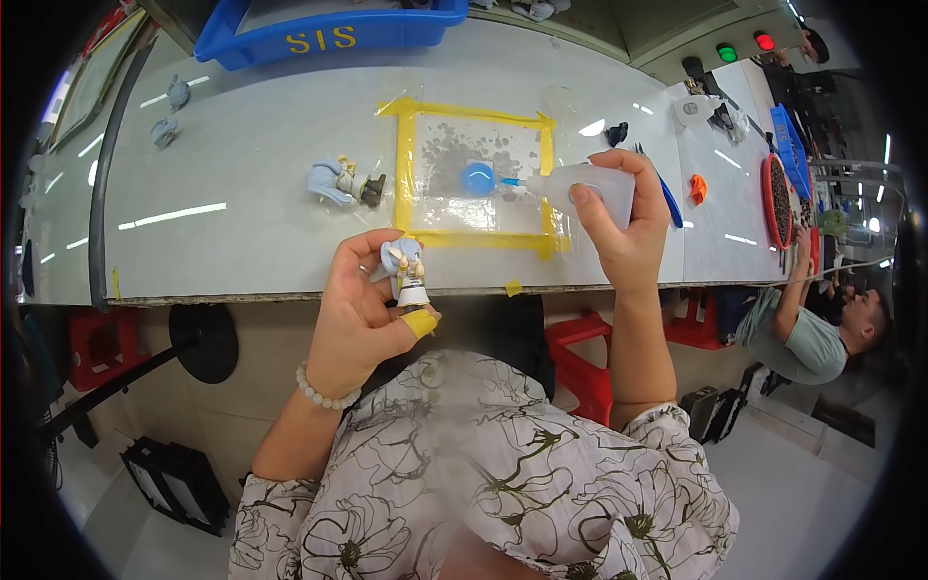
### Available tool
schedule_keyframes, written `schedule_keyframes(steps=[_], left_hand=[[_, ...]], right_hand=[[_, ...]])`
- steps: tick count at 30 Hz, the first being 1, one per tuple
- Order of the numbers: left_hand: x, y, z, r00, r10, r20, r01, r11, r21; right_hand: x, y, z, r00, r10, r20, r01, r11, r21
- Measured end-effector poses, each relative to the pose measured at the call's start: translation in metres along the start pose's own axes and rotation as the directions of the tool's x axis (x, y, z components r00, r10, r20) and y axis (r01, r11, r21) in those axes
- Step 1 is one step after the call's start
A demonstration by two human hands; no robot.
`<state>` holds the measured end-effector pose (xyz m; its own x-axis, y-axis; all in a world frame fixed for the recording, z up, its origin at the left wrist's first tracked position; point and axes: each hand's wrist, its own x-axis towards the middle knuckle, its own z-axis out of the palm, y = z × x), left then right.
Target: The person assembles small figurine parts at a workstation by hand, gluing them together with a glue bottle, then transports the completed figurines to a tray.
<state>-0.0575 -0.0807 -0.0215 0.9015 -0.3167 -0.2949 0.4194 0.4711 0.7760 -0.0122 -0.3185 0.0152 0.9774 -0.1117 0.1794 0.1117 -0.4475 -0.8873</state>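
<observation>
My left hand (362, 304) grips a small figurine (408, 271) with light blue hair and a white outfit, just off the table's front edge. Yellow tape wraps its thumb. In my right hand (623, 208) is a translucent squeeze bottle (585, 193), tilted on its side. Its thin blue nozzle points left at a small round blue cap or dish (478, 179), and the tip is at or very near its rim. The blue piece sits on a work area framed with yellow tape (406, 164), which is spotted with wet-looking marks. A second figurine (345, 182) lies left of the frame.
A blue bin (329, 43) stands at the back. Light blue parts (164, 130) lie far left. To the right are a dark piece (617, 132), an orange piece (698, 189), another bottle (691, 109) and a red tray (776, 203). A co-worker (812, 324) sits at right.
</observation>
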Motion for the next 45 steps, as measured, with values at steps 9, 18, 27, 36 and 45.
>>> schedule_keyframes(steps=[9, 18, 27, 36, 45], left_hand=[[0.001, 0.005, -0.001, 0.999, -0.025, 0.033, 0.027, 0.998, -0.05], [0.001, 0.003, 0.008, 0.992, 0.016, 0.121, -0.012, 0.999, -0.04], [0.0, 0.002, 0.017, 0.99, 0.02, 0.138, -0.024, 0.999, 0.027], [-0.004, -0.001, 0.023, 0.997, 0.03, 0.076, -0.038, 0.994, 0.102], [-0.005, -0.002, 0.024, 0.998, 0.049, 0.042, -0.055, 0.986, 0.156]], right_hand=[[-0.002, 0.01, 0.001, 0.999, -0.018, -0.05, 0.019, 0.999, 0.033], [-0.019, 0.031, -0.001, 0.928, 0.368, 0.054, -0.268, 0.559, 0.785], [-0.041, 0.022, 0.005, 0.928, 0.268, 0.258, -0.348, 0.383, 0.856], [-0.059, 0.011, 0.005, 0.973, 0.194, 0.122, -0.227, 0.744, 0.628], [-0.064, 0.009, 0.009, 0.991, 0.116, 0.066, -0.133, 0.816, 0.562]])
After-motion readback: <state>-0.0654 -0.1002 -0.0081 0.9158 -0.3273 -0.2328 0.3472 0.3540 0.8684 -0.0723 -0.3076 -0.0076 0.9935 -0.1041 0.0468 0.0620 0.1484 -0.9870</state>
